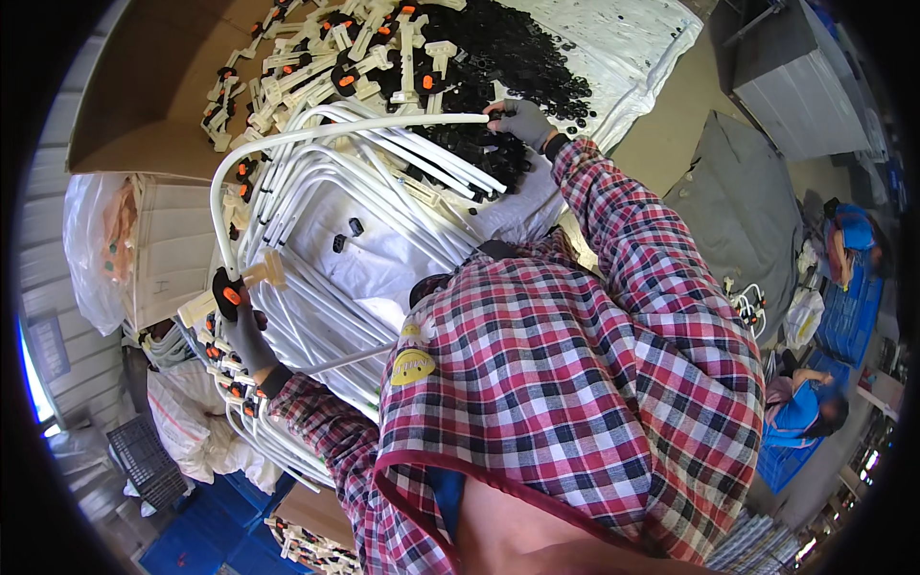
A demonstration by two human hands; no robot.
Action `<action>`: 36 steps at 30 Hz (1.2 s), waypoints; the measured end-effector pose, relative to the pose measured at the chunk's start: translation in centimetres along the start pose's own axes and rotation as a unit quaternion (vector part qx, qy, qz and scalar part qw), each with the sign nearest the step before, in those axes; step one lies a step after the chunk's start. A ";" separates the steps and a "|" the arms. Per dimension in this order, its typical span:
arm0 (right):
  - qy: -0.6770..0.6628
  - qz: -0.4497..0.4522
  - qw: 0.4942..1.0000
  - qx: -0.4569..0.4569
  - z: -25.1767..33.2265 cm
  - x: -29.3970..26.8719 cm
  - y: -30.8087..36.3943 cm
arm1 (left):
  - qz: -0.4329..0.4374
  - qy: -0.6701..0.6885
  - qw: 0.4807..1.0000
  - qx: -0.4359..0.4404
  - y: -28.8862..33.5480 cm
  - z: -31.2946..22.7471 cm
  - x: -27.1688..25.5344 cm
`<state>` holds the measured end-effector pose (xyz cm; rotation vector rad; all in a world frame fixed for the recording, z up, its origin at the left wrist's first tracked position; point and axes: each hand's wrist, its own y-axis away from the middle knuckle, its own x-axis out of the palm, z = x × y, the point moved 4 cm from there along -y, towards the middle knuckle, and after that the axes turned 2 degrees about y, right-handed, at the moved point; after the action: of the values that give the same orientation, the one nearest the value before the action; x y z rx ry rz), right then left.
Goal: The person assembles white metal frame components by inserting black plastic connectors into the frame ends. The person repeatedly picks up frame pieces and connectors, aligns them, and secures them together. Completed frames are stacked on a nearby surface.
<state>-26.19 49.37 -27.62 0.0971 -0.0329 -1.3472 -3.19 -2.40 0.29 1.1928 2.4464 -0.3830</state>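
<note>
A long white bent tube point(359, 126) spans between my two gloved hands, above a pile of similar tubes. My left hand point(247, 337) is closed around its lower end, at a black fitting with an orange button point(231, 294) joined to a cream plastic piece point(264, 272). At the tube's far end my right hand point(525, 123) is pinched, with something small and black showing between the fingertips and the tube. Under the held tube lie many white bent tubes point(321, 177), some with dark ends. Two small black pieces point(347, 235) rest on white sheeting between them.
Cream plastic fittings with orange buttons point(407, 62) and small black caps point(522, 62) are heaped at the back. An open cardboard box point(158, 86) stands at the back left, a woven white sack point(196, 412) at lower left. Another person point(810, 402) sits by blue crates at right.
</note>
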 end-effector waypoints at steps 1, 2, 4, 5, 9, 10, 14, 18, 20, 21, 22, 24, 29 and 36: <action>-0.004 0.022 1.000 -0.021 1.1 -0.4 0.1 | 0.008 -0.004 1.000 0.004 -0.6 -0.3 0.4; -0.007 0.044 0.998 -0.042 2.1 -0.7 0.2 | 0.016 -0.007 1.000 0.007 -1.1 -0.3 0.8; 0.021 0.051 0.998 -0.043 2.8 -0.5 2.6 | 0.029 -0.004 1.000 -0.006 -0.6 0.4 -0.1; 0.035 0.055 0.997 -0.043 2.7 -0.3 3.6 | 0.035 -0.002 0.999 -0.014 -0.1 0.9 -0.6; 0.082 0.107 0.989 -0.052 3.9 -2.3 2.4 | 0.065 0.058 0.996 0.029 -0.9 -0.7 1.1; 0.108 0.128 0.985 -0.051 4.4 -2.6 3.0 | 0.075 0.070 0.994 0.031 -0.5 -1.4 1.3; -0.075 0.351 0.932 -0.048 11.4 -0.5 6.0 | 0.136 0.094 0.985 0.041 -0.9 -0.6 -0.1; 0.185 0.275 0.932 -0.144 16.0 1.6 6.7 | 0.199 0.054 0.977 0.059 2.0 -4.5 2.6; 0.295 0.152 0.918 -0.217 21.4 4.8 3.0 | 0.242 0.013 0.966 0.088 0.4 -9.2 7.1; 0.338 0.089 0.911 -0.217 24.0 5.7 2.0 | 0.275 0.009 0.956 0.100 0.5 -11.2 9.4; 0.351 0.011 0.897 -0.267 26.8 6.3 1.4 | 0.305 0.013 0.947 0.096 1.5 -12.9 11.2; 0.388 -0.072 0.792 -0.466 32.0 7.7 0.9 | 0.361 -0.005 0.929 0.078 1.1 -13.4 13.7; 0.516 0.063 0.661 -0.541 35.3 12.7 6.1 | 0.558 0.057 0.821 0.104 0.2 -14.1 15.6; 0.523 -0.049 0.690 -0.498 31.5 9.1 4.8 | 0.553 0.080 0.826 0.073 1.9 -15.4 21.3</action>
<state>-22.08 39.97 3.87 -0.0719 1.6900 -1.0758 -17.08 19.65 4.06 2.4887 1.4239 -0.1001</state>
